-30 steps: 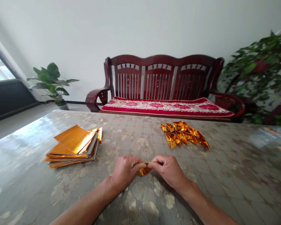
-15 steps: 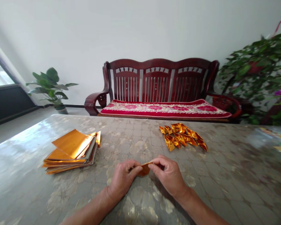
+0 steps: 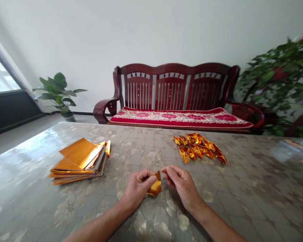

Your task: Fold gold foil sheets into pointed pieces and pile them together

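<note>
One foil piece (image 3: 155, 189) in left hand (image 3: 137, 187), right hand (image 3: 183, 184) seemingly apart

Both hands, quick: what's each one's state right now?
Left hand: closed, holding a small, folded, shiny gold paper piece.
Right hand: loosely curled beside that piece; whether open or closed cannot be told.

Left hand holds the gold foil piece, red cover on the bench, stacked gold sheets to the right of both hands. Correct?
Wrong side: in the head view the stacked gold sheets are left of the left hand and the right hand. Rest holds: gold foil piece in the left hand, red cover on the bench.
</note>
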Available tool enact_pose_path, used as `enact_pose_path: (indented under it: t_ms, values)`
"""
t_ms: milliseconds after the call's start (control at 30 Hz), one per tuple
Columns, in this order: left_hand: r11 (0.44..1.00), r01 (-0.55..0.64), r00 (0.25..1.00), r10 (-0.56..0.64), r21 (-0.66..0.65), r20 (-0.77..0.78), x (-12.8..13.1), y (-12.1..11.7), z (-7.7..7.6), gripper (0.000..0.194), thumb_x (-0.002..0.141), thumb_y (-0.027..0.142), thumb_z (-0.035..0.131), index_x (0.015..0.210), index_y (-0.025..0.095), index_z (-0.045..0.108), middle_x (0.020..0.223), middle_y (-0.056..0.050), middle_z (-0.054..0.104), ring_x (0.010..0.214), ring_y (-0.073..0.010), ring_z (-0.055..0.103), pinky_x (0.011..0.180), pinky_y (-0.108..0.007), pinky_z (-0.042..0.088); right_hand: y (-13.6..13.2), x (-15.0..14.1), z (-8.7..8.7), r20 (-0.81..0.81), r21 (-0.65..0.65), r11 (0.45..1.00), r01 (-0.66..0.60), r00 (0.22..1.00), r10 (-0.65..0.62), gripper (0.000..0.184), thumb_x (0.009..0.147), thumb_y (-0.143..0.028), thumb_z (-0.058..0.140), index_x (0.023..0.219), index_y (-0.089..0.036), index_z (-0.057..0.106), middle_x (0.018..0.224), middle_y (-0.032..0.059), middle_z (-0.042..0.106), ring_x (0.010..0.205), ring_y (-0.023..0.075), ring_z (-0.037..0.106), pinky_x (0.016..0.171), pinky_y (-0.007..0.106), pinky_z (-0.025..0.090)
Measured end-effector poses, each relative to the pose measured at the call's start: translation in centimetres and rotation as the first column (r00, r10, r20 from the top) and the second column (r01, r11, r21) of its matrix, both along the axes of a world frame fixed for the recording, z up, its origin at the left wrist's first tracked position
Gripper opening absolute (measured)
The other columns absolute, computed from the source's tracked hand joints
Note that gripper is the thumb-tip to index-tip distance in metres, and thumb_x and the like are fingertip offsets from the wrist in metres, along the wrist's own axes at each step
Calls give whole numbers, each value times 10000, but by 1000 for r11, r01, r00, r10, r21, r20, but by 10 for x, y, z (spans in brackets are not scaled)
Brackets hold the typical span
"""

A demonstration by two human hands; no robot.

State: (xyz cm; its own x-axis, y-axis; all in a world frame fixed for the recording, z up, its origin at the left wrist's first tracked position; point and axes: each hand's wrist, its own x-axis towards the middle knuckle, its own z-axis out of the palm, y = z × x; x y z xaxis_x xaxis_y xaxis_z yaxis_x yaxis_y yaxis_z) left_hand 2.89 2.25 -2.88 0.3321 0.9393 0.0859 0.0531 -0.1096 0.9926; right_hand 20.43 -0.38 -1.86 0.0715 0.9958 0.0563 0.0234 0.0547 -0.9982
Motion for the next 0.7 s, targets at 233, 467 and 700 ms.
enact_pose_path:
  t_ms: [233,467,700]
  values:
    - [965,147,969,-96,-219,229,2,-2,-4,441,741,557,748,748,130,638,586,-7,620,493,-79,492,484,-180,363,-1,-11,-4,-254,-131,982,-139,962,102,346,736,-498,780,772,-166,687,542,-53,523,495,67,400,475,182,288]
    - [963,99,975,-44,-250,217,4,-2,-1,448,699,558,771,719,128,647,585,-9,619,501,-85,499,488,-182,382,-2,-13,-10,-287,-140,983,-118,955,74,344,739,-492,783,799,-160,719,551,-35,551,497,67,419,471,185,293]
    - [995,-78,997,77,-70,-13,4,-4,6,310,756,426,680,642,140,655,558,2,585,531,-108,485,537,-214,383,-3,-16,-7,-222,-112,992,-65,974,38,320,715,-472,773,766,-160,726,521,-39,528,483,79,404,466,205,287]
